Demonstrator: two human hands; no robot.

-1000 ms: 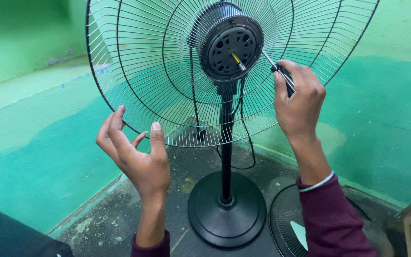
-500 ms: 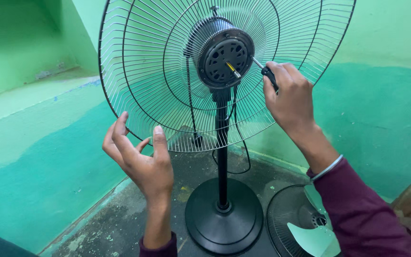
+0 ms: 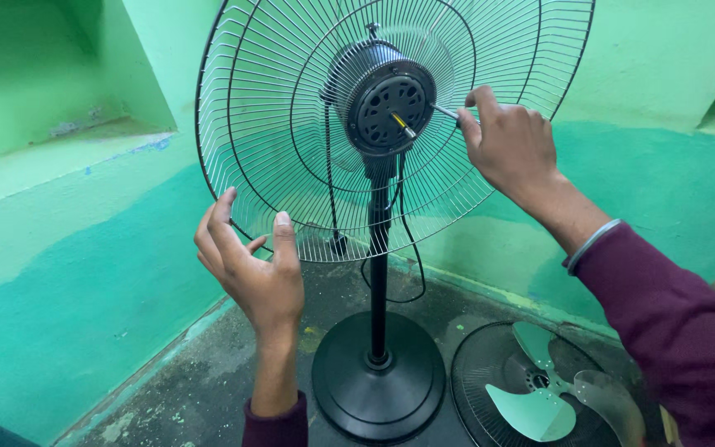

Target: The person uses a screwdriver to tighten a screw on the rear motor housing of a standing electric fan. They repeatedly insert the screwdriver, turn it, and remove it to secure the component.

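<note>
A black pedestal fan stands before me with only its rear wire guard (image 3: 291, 124) mounted. The black motor housing (image 3: 386, 103) and its bare shaft face me. My right hand (image 3: 511, 149) is closed around a screwdriver (image 3: 447, 112), whose metal tip points at the right side of the motor face. My left hand (image 3: 254, 265) hovers with fingers spread by the lower left rim of the guard, just in front of the wires; I cannot tell whether it touches them. Both sleeves are dark maroon.
The round black base (image 3: 378, 381) and pole (image 3: 378, 273) stand on a rough dark floor. At the lower right lies the front guard (image 3: 490, 364) with the pale green blade (image 3: 548, 397) on it. Green painted walls close in behind and to the left.
The view has swung so the fan sits more to the centre-left. My right hand with the screwdriver has stayed at the motor face; my left hand has kept near the guard's lower rim.
</note>
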